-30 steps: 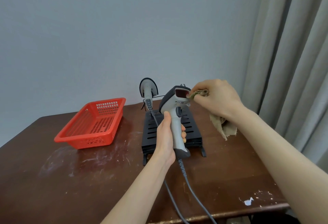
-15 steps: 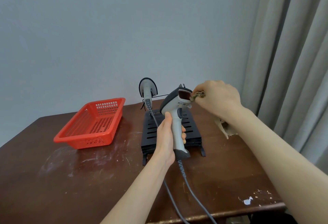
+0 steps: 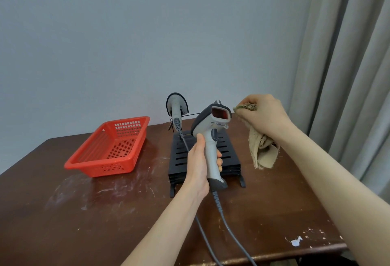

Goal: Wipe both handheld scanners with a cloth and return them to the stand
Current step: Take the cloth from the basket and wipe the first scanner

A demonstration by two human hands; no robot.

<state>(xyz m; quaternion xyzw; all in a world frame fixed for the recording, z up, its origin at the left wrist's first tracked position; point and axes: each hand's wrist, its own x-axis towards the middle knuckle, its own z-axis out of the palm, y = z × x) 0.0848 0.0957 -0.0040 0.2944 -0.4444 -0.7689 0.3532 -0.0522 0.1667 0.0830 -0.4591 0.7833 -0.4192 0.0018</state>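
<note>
My left hand (image 3: 199, 166) grips the handle of a grey-and-white handheld scanner (image 3: 212, 130), held upright above the black slotted stand (image 3: 230, 156); its red window faces me. My right hand (image 3: 263, 116) holds a bunched beige cloth (image 3: 261, 149) just right of the scanner head, a small gap between them. The cloth's loose end hangs below my fist. A second scanner (image 3: 176, 105) sits upright at the back of the stand, its coiled cable running down toward me.
A red perforated basket (image 3: 109, 149) sits on the left of the scuffed brown table (image 3: 84, 213). Grey cables run off the table's front edge. A grey curtain (image 3: 348, 76) hangs at the right, a plain wall behind.
My right hand with the cloth has pulled away to the right from the scanner's window, which now shows uncovered. The left hand keeps the scanner nearly still.
</note>
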